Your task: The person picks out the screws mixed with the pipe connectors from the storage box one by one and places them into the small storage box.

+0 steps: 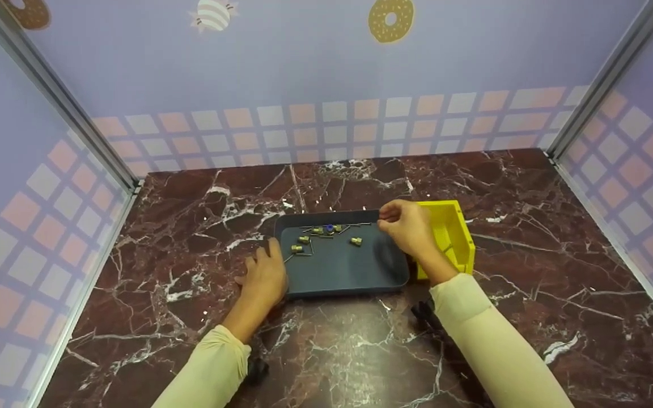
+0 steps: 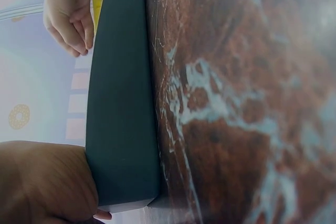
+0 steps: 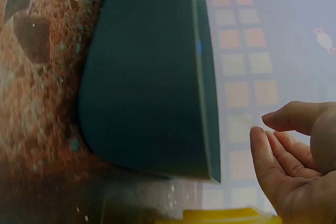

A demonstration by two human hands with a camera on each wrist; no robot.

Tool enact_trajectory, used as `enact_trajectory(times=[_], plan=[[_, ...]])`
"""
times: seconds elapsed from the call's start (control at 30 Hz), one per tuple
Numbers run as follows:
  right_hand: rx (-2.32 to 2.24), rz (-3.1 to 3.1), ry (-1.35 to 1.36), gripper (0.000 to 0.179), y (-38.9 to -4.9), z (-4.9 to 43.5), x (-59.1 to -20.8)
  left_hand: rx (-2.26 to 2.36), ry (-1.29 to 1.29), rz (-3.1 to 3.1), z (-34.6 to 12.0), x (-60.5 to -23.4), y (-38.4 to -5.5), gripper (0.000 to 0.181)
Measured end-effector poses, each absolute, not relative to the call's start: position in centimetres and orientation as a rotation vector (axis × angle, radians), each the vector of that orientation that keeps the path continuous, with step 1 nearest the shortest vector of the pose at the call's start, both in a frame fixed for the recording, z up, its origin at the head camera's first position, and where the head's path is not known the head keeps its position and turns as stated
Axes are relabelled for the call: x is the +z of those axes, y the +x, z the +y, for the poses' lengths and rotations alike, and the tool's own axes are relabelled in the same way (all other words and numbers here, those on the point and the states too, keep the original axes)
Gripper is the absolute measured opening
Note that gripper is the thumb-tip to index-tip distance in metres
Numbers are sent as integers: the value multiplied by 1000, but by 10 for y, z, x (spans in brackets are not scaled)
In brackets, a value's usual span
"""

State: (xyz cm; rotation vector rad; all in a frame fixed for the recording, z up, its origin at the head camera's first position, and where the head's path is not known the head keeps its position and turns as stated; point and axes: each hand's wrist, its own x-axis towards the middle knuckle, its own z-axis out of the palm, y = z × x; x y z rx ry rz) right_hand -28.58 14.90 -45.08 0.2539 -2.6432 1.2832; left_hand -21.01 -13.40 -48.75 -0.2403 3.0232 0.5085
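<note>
A dark grey rectangular tray (image 1: 343, 272) lies in front of me, with several small brass fittings (image 1: 356, 241) and thin metal rods, some of them bent (image 1: 312, 247), inside. One small piece among them is blue (image 1: 330, 228). My left hand (image 1: 264, 275) holds the tray's left edge; its palm is against the near corner in the left wrist view, most fingers hidden. Over the tray's right end hovers my right hand (image 1: 408, 226). Its fingers are bent and the thumb (image 3: 294, 116) stands slightly apart from the fingertips, with nothing visible between them.
A yellow bin (image 1: 465, 243) stands against the tray's right side, partly behind my right hand, with a thin piece (image 1: 448, 248) inside. Patterned wall panels (image 1: 332, 68) enclose the dark red marbled table (image 1: 530, 243) at the back and both sides.
</note>
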Motion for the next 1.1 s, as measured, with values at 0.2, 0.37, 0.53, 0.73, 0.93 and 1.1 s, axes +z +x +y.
enact_trajectory(times=[0.2, 0.37, 0.53, 0.73, 0.93, 1.1], plan=[[1196, -2702, 307, 16, -294, 136, -457, 493, -258, 2994, -135, -487, -210, 68], [1087, -2729, 344, 15, -301, 126, -459, 503, -269, 2989, -135, -485, -211, 68], [939, -2789, 342, 15, -307, 116, -463, 511, -271, 2991, -134, -486, -211, 67], [853, -2834, 346, 14, -313, 110, -469, 506, -271, 2988, -134, -488, -212, 69], [785, -2866, 276, 13, -316, 108, -472, 514, -263, 2970, -134, -488, -211, 72], [727, -2863, 268, 8, -319, 106, -475, 512, -263, 2954, -135, -486, -211, 72]])
